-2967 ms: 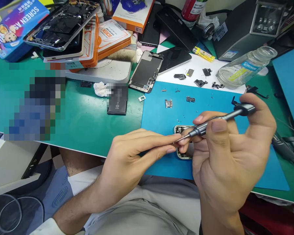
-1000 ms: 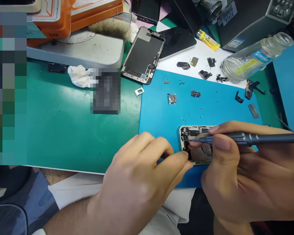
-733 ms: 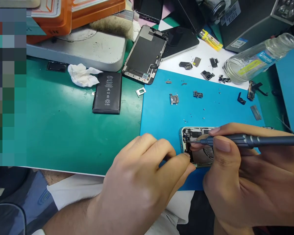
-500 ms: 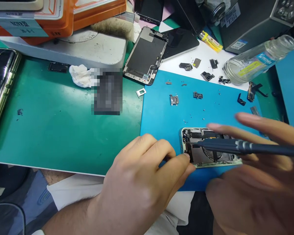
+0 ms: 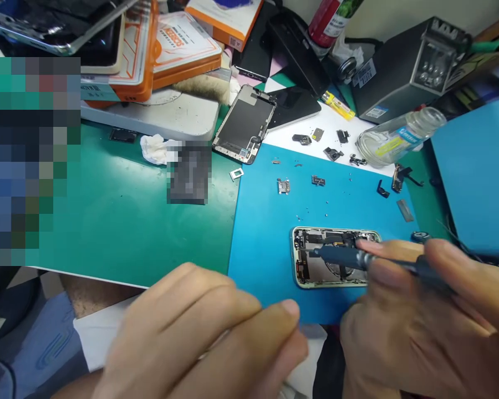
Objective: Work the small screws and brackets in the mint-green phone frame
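Hovering near, left hand [image 5: 203,338] empty, fingers loosely curled, short of the opened phone [image 5: 335,257]. Right hand [image 5: 416,321] pinches the screwdriver [image 5: 357,259], shaft running right-to-left, tip inside the phone's left end on the blue mat [image 5: 266,238]. Far: orange box [image 5: 183,50], print unreadable.

Opened phone [image 5: 316,271]: pale-rimmed housing, screen removed, dark internals exposed; lies flat, face up, lengthwise left to right on the blue mat.
Screwdriver [image 5: 345,257]: slim dark grey shaft, near-level, tip over the phone's left end.
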Action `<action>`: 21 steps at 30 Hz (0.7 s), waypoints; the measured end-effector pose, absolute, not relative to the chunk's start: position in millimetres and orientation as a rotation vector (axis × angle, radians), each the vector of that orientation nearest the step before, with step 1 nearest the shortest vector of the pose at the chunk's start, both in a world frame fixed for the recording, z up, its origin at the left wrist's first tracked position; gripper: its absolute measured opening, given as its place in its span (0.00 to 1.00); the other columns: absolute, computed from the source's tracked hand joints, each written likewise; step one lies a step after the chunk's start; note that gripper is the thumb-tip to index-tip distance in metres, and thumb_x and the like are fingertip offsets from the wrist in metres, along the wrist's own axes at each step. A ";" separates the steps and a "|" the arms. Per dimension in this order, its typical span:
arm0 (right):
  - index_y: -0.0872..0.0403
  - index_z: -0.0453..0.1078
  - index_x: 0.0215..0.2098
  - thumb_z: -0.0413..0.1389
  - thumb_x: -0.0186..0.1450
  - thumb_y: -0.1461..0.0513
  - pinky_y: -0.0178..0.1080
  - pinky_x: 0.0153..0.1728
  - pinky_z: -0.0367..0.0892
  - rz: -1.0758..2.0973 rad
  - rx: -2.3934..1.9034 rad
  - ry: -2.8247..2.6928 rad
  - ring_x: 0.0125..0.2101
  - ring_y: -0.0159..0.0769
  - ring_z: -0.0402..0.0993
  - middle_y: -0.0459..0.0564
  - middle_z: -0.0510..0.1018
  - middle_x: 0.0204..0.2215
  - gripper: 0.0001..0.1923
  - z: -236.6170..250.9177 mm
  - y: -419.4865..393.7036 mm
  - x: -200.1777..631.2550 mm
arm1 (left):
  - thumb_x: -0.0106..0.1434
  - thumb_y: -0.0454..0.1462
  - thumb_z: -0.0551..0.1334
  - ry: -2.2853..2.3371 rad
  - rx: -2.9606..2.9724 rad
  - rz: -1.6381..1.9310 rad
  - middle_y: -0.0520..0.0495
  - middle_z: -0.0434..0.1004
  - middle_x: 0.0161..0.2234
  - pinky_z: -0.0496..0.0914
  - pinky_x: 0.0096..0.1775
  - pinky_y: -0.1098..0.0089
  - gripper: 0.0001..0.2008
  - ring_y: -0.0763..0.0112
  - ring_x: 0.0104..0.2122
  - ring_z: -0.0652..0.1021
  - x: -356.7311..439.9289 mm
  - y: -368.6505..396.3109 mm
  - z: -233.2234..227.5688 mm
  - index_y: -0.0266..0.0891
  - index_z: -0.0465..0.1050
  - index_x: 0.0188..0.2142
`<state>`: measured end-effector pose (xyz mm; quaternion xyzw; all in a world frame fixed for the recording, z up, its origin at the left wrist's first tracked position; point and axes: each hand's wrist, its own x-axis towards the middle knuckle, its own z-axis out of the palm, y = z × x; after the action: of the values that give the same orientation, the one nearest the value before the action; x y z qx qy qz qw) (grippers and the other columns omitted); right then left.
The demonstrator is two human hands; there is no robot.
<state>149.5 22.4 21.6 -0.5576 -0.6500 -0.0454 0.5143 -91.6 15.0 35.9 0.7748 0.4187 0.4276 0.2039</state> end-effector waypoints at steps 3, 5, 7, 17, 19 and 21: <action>0.34 0.80 0.67 0.70 0.68 0.69 0.53 0.42 0.81 -0.286 -1.225 -1.571 0.41 0.46 0.83 0.48 0.84 0.44 0.34 26.9 30.9 139.1 | 0.77 0.33 0.69 1.130 2.243 1.082 0.59 0.91 0.38 0.79 0.41 0.68 0.07 0.75 0.34 0.84 -106.8 15.8 42.4 0.47 0.81 0.51; 0.35 0.80 0.67 0.71 0.67 0.70 0.51 0.40 0.82 -0.252 -1.206 -1.572 0.41 0.46 0.83 0.47 0.84 0.44 0.35 26.6 34.2 134.8 | 0.77 0.33 0.69 1.178 2.245 1.061 0.60 0.91 0.38 0.78 0.43 0.71 0.05 0.76 0.35 0.84 -108.9 20.9 46.3 0.46 0.82 0.48; 0.34 0.78 0.68 0.72 0.66 0.70 0.50 0.43 0.84 -0.214 -1.199 -1.586 0.43 0.45 0.83 0.47 0.84 0.48 0.37 23.9 34.5 132.5 | 0.78 0.34 0.69 1.221 2.233 1.103 0.60 0.90 0.37 0.76 0.45 0.72 0.04 0.77 0.36 0.83 -104.5 24.5 48.5 0.45 0.84 0.45; 0.42 0.72 0.64 0.67 0.73 0.67 0.37 0.28 0.80 0.053 -1.254 -1.243 0.38 0.35 0.85 0.49 0.78 0.51 0.25 44.4 41.2 133.7 | 0.69 0.42 0.78 1.225 2.507 0.788 0.52 0.78 0.36 0.67 0.35 0.58 0.18 0.59 0.34 0.74 -54.3 30.8 36.6 0.43 0.70 0.39; 0.44 0.69 0.61 0.69 0.74 0.63 0.37 0.29 0.79 0.112 -1.317 -1.190 0.34 0.33 0.82 0.47 0.79 0.47 0.21 48.2 49.4 144.1 | 0.67 0.40 0.80 1.208 2.569 0.730 0.52 0.77 0.36 0.67 0.34 0.58 0.18 0.59 0.34 0.74 -45.2 36.5 36.7 0.43 0.70 0.39; 0.46 0.66 0.62 0.67 0.75 0.61 0.36 0.28 0.79 0.183 -1.362 -1.220 0.29 0.31 0.80 0.45 0.81 0.42 0.21 44.1 56.3 155.1 | 0.67 0.40 0.80 1.193 2.594 0.689 0.51 0.77 0.36 0.68 0.35 0.58 0.18 0.58 0.35 0.75 -37.6 40.9 36.6 0.43 0.71 0.39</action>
<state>155.1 56.3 44.1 -0.5893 -0.5277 0.0790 0.6066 -37.6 40.9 36.6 0.8785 0.4041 0.2334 0.1021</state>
